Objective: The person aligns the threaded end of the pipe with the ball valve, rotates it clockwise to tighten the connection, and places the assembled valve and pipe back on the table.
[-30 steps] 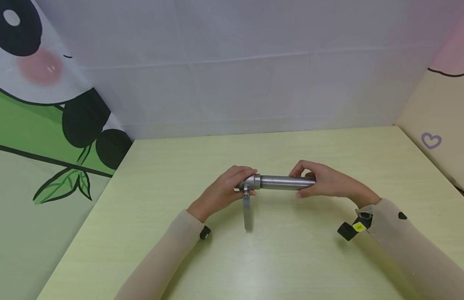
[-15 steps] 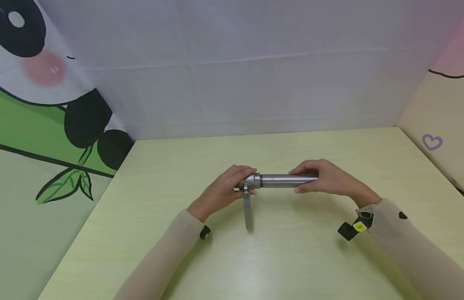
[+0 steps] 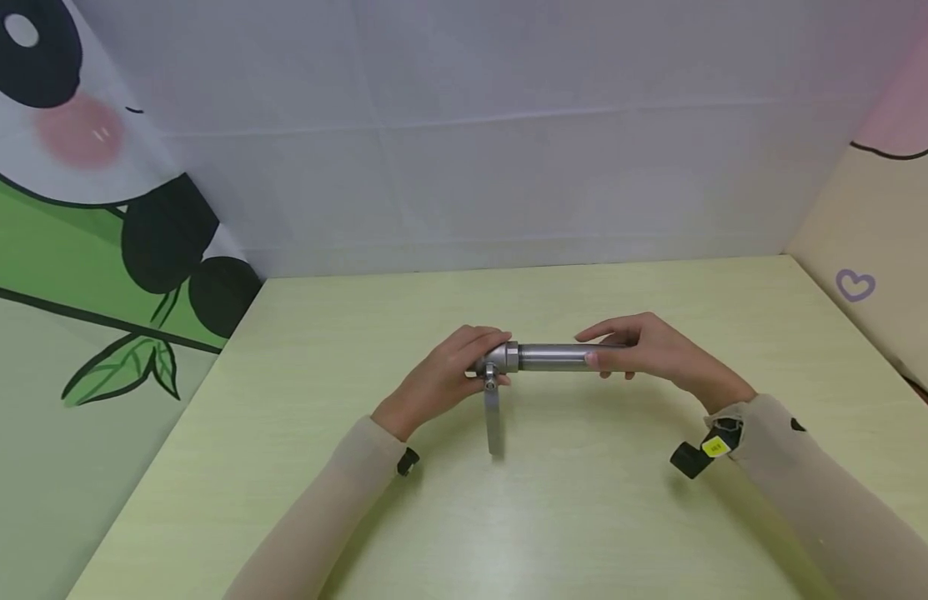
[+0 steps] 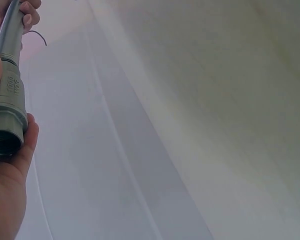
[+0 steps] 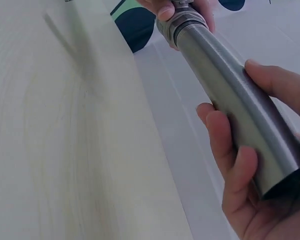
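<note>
My left hand (image 3: 447,371) grips a metal ball valve (image 3: 501,358) above the table, its lever handle (image 3: 493,421) pointing towards me. A smooth steel pipe (image 3: 554,357) runs rightwards out of the valve, threads showing at the joint in the left wrist view. The valve's free threaded end (image 4: 4,142) is hollow there. My right hand (image 3: 654,354) holds the pipe near its far end, thumb on one side and curled fingers on the other, as the right wrist view shows. That pipe end (image 5: 285,182) is open and dark inside.
The pale wooden table (image 3: 448,517) lies below both hands. A whitish cloth wall (image 3: 464,183) rises behind it, with a printed cartoon panel (image 3: 163,225) to the left and a beige panel (image 3: 861,225) to the right. Small black cameras (image 3: 690,460) sit at the wrists.
The right hand's thumb and fingers have shifted round the pipe, the thumb moving up over its near face. The left hand keeps its grip on the ball valve, nearly still.
</note>
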### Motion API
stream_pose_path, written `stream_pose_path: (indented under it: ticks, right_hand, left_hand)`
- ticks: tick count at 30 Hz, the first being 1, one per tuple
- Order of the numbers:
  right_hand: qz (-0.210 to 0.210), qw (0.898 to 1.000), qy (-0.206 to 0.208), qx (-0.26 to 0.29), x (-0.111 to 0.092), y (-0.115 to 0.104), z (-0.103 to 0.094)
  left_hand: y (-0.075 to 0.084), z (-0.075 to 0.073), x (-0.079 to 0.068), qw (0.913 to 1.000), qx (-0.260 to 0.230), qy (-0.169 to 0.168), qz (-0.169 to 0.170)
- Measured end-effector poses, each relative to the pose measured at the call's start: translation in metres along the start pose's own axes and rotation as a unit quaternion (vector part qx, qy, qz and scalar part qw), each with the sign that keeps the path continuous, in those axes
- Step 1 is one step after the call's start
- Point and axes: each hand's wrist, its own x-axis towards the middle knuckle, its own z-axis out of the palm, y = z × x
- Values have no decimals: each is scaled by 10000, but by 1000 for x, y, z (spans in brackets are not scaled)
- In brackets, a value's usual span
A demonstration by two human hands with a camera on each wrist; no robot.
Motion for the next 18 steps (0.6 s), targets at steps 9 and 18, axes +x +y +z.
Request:
stream_pose_path:
  ticks: [9,18]
  right_hand:
    - [175,9978,-219,599,4,3,3]
    - [-48,9967,-550,603,3,4,4]
  left_hand:
    - [1,-2,0,10000,-36,21,32]
    - [0,-1,-1,10000,-76,-3,-12]
